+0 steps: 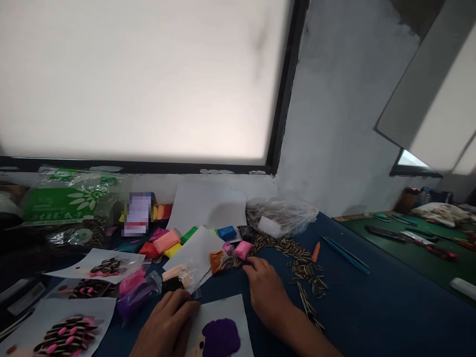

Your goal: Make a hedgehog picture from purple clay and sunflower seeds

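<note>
My left hand [167, 322] rests at the near edge of the blue table [372, 317], fingers curled beside a small black clay packet [172, 284]. Just right of it lies a white sheet with a purple clay shape [220, 337]. My right hand [266, 290] lies flat on the table, fingertips touching a dark bit next to the orange clay bag [219, 260] and pink clay packet [243, 249]. Whether either hand grips anything is unclear.
Coloured clay packets [166, 241] and white paper sheets lie behind the hands. Sunflower seeds [301, 263] spill from a clear bag [280, 215]. Seed pictures on paper [69, 334] lie at left, a green seed bag [61, 198] behind. Blue tools [345, 255] and a green mat [409, 248] lie right.
</note>
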Motion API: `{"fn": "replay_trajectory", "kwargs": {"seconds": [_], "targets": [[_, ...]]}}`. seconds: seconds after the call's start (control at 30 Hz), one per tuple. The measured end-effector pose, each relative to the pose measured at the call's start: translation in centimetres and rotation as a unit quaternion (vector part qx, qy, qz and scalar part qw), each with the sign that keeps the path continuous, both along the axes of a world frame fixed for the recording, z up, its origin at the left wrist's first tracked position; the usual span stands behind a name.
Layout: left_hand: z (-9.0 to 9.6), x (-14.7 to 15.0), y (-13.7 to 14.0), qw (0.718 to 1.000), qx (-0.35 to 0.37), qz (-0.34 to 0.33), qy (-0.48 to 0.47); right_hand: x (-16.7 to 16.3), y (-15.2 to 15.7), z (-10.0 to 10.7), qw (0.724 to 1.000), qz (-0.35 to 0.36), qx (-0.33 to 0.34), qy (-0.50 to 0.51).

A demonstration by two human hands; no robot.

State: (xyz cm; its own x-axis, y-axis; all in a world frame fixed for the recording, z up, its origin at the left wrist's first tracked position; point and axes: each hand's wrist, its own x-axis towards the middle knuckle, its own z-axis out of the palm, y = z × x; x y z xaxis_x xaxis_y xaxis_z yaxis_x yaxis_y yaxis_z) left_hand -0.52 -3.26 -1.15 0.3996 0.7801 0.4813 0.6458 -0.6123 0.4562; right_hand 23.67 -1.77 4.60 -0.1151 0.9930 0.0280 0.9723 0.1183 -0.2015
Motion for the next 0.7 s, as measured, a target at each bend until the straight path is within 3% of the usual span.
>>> {"fn": "replay_trajectory", "kwargs": {"seconds": [0.3,0.43,0.6,0.7], "targets": [[-1.0,-0.2,0.4,1.000,-0.002,-0.013,-0.005,0.1,2.4,-0.5,0.996,-0.015,0.041,-0.076],[-1.1,-0.2,0.6,1.000,-0.001,-0.017,-0.008,0.6,4.4,-0.3,0.990,-0.063,0.079,-0.104],[-0.6,0.0,0.4,1.000,0.016,-0.015,-0.009,1.7,7.2,0.0,0.986,-0.078,0.075,-0.124],[-0.3,0.1,0.3,1.000,0.020,-0.003,-0.004,1.8,6.8,-0.5,0.987,-0.066,0.067,-0.131]]}}
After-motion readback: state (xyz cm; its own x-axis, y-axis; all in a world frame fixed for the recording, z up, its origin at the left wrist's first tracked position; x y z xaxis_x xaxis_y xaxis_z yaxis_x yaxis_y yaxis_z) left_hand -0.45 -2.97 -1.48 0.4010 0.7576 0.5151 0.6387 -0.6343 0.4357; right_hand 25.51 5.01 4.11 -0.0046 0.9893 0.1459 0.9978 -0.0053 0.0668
